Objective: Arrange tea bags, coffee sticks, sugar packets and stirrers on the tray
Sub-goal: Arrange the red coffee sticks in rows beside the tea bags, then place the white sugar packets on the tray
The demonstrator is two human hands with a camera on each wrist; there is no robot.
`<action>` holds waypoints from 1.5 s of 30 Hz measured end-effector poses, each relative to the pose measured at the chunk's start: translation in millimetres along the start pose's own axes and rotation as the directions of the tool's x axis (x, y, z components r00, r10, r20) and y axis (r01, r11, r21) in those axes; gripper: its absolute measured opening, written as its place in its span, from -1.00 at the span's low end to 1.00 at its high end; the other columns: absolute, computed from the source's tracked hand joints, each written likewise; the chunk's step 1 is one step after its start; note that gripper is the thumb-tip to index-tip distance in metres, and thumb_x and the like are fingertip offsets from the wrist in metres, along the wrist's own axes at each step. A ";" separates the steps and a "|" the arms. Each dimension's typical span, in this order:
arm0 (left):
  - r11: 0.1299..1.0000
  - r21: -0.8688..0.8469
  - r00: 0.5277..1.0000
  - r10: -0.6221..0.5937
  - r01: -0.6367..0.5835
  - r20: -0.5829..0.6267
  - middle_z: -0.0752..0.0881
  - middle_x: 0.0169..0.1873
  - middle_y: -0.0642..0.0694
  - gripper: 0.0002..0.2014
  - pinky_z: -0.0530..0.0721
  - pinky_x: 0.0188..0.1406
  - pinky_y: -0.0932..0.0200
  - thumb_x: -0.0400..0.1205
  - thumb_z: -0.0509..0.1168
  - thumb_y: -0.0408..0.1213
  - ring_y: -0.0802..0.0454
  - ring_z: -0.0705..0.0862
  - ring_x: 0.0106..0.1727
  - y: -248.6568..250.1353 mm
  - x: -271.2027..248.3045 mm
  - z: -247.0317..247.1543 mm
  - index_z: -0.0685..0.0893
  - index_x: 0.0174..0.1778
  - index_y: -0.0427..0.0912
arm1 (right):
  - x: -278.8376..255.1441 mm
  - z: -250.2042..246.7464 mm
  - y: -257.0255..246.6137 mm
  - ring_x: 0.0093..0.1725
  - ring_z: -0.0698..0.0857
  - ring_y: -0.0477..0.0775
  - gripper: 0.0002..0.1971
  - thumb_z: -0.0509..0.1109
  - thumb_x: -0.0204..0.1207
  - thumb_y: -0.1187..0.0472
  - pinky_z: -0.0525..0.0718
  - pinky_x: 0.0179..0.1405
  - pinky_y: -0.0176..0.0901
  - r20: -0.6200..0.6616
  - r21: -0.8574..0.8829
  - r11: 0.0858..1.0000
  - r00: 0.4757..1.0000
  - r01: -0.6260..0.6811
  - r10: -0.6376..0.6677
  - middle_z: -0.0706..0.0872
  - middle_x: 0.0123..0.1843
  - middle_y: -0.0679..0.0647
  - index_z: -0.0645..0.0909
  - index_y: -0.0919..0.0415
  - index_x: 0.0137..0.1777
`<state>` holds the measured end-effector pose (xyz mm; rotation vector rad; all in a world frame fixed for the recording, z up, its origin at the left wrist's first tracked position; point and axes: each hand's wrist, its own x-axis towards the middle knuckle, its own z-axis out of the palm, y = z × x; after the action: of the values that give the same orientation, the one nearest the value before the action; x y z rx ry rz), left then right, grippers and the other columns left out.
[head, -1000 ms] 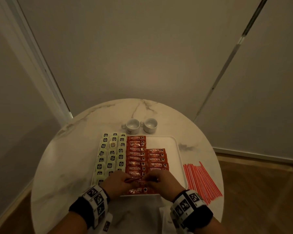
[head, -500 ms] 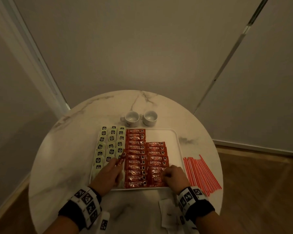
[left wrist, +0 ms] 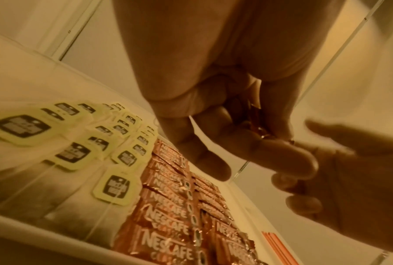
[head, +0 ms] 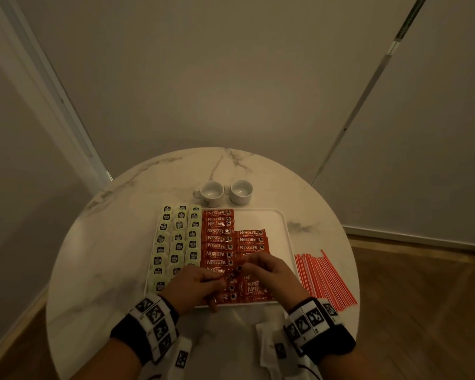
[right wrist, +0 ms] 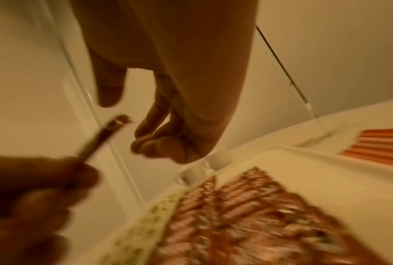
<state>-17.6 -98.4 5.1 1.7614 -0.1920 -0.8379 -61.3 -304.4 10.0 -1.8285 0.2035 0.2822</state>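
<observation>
- Left hand [head: 193,287]: over the near edge of the tray, palm down, wrist in a black band with coded markers. Grip narrow: fingers [left wrist: 213,129] curled round one red foil coffee stick [head: 232,275], its free end pointing toward the other hand.
- Right hand [head: 269,272]: over the tray's near right part, fingertips close beside the held stick's end. Grip loosely curled; right wrist view is blurred, so contact with the stick cannot be told.
- White rectangular tray [head: 274,223]: centre of the round white marble desk [head: 99,256].
- Tea bags with pale yellow-green tags [head: 177,237]: three columns along the tray's left edge.
- Red Nescafé coffee sticks [head: 218,238]: two columns, the left reaching the tray's far edge, the right shorter; the tray's right part is bare.
- Red-and-white stirrers [head: 324,281]: fanned on the desk, just beside the tray's right edge.
- White paper packets [head: 268,338]: on the desk's near edge, under the right wrist.
- Two white ceramic cups [head: 225,191]: side by side, beyond the tray's far edge.
</observation>
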 end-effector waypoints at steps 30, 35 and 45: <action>0.981 0.189 0.968 0.085 -0.039 -0.237 0.81 -0.33 0.05 -0.73 0.75 -0.07 0.01 0.65 0.27 -0.37 0.05 0.75 -0.27 5.9 34.3 10.1 0.77 -0.07 0.13 | 27.1 -58.4 18.2 0.02 0.78 -0.02 -0.76 0.40 0.49 0.45 0.69 0.21 -0.11 -0.147 -0.112 0.986 0.984 -0.122 0.105 0.84 -0.05 0.04 0.82 0.14 -0.04; 0.989 0.145 0.961 0.058 -0.019 -0.272 0.81 -0.22 -0.04 -0.78 0.76 0.03 -0.15 0.67 0.28 -0.28 -0.14 0.77 -0.11 -6.9 30.6 1.6 0.75 -0.14 0.15 | 43.1 -50.7 46.6 -0.08 0.73 -0.05 -0.80 0.41 0.50 0.42 0.69 -0.01 -0.24 -0.191 -0.228 0.948 0.965 -0.224 0.182 0.80 -0.11 0.01 0.79 0.13 -0.13; 0.974 0.227 0.983 0.047 -0.005 -0.179 0.79 -0.13 0.03 -0.83 0.75 0.05 0.08 0.68 0.27 -0.23 0.11 0.75 -0.09 -23.7 20.9 -1.4 0.71 -0.03 0.17 | 56.6 -33.5 58.8 -0.03 0.73 0.03 -0.80 0.39 0.52 0.41 0.70 0.03 -0.14 -0.236 -0.261 0.910 0.935 -0.322 0.263 0.77 -0.06 0.01 0.75 0.09 -0.16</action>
<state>-7.9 -99.4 -25.0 2.0335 -0.1937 -0.6492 -21.0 -352.2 -52.3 -2.1254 0.6079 0.3583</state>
